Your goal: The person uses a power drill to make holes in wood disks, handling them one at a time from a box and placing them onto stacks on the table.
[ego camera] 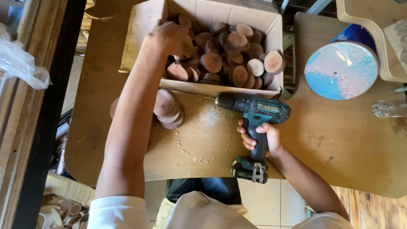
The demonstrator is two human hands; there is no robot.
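**A:** so what are the hands up to here?

**B:** left hand (pixel 169 37) is stretched way forward, arm nearly straight, reaching into the cardboard box (pixel 220 10) at the far side of the bench (pixel 339 140). Its fingers are curled down onto a wood slice (pixel 187 46) in the pile, closed around it as far as I can see.

**A:** and the right?

**B:** right hand (pixel 259 138) sits close to the body, elbow bent, fingers wrapped tight around the grip of a teal cordless drill (pixel 253 127). The drill lies sideways, bit pointing left, just in front of the box.

**A:** anything between them?

**B:** a small stack of wood discs (pixel 167 109) on the bench under the left forearm, with sawdust chips (pixel 203 127) scattered beside it. A round blue and pink disc (pixel 341 70) sits off to the right.
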